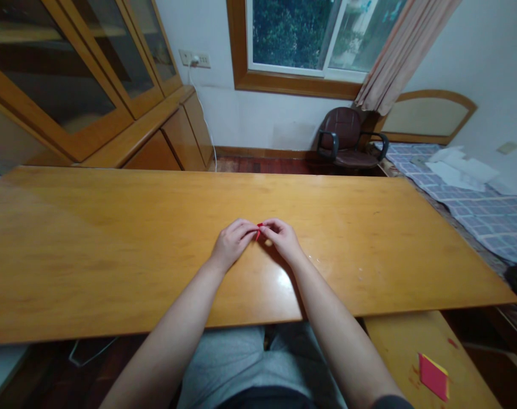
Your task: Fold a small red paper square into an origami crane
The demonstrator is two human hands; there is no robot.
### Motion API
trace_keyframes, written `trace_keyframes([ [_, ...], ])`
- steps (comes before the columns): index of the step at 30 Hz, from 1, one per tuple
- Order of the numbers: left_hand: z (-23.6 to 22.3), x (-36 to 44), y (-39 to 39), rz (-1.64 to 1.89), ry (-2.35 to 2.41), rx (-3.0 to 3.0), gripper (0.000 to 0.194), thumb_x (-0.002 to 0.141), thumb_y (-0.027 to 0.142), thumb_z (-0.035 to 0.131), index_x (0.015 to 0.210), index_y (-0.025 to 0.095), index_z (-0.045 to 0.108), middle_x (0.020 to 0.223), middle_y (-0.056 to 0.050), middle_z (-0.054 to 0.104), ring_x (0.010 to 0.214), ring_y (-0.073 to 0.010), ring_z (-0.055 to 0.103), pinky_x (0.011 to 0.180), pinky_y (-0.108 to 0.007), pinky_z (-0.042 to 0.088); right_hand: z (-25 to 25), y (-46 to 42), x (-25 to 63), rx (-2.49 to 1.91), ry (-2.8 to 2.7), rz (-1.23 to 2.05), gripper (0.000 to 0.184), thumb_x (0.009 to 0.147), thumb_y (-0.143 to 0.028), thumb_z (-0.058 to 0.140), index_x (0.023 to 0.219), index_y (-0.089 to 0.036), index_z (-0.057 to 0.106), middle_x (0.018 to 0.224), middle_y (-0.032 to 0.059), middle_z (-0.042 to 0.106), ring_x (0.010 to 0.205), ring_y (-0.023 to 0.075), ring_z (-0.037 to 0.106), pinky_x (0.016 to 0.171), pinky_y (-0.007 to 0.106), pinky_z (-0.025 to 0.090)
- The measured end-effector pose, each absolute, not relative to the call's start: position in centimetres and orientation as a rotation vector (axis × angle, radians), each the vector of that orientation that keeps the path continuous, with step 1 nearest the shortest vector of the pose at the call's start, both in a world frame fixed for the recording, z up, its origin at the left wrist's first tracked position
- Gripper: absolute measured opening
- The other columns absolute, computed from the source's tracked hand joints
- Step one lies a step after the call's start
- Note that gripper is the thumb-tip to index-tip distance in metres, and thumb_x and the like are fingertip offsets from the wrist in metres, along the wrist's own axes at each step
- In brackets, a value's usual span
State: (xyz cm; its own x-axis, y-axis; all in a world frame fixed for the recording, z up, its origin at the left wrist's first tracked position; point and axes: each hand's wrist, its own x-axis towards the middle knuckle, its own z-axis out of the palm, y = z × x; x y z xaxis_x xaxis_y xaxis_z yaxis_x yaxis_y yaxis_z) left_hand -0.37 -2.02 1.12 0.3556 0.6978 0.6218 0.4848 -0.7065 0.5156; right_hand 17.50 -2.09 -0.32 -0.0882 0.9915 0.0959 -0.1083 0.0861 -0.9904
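Note:
A small red folded piece (259,231), which looks like paper, is held just above the middle of the wooden table (113,238). My left hand (236,243) pinches it from the left between thumb and fingertips. From the right, my right hand (282,238) grips it the same way, with the fingertips of both hands almost meeting. Most of the red piece is hidden by the fingers, so its exact shape cannot be made out.
Red and yellow paper sheets (433,377) lie stacked on a lower wooden bench (394,335) at the right. Small clear bits (360,274) dot the table right of my hands. Beyond stand a glass-door cabinet (133,108), a brown armchair (345,136) and a bed (488,216).

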Motion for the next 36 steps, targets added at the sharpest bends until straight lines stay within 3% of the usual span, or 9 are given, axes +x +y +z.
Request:
trace_keyframes([
  [36, 1.75, -0.03, -2.08, 1.261, 1.057, 2.252, 0.010, 0.091, 0.024, 0.059, 0.094, 0.021, 0.067, 0.091, -0.005, 0.066, 0.085, -0.0163, 0.063, 0.076, -0.030, 0.052, 0.28, -2.42, 17.46, -1.066, -1.360, 1.163, 0.019, 0.081, -0.037, 0.066, 0.089, -0.019, 0.067, 0.077, 0.0023, 0.069, 0.068, 0.0141, 0.062, 0.068, 0.026, 0.050],
])
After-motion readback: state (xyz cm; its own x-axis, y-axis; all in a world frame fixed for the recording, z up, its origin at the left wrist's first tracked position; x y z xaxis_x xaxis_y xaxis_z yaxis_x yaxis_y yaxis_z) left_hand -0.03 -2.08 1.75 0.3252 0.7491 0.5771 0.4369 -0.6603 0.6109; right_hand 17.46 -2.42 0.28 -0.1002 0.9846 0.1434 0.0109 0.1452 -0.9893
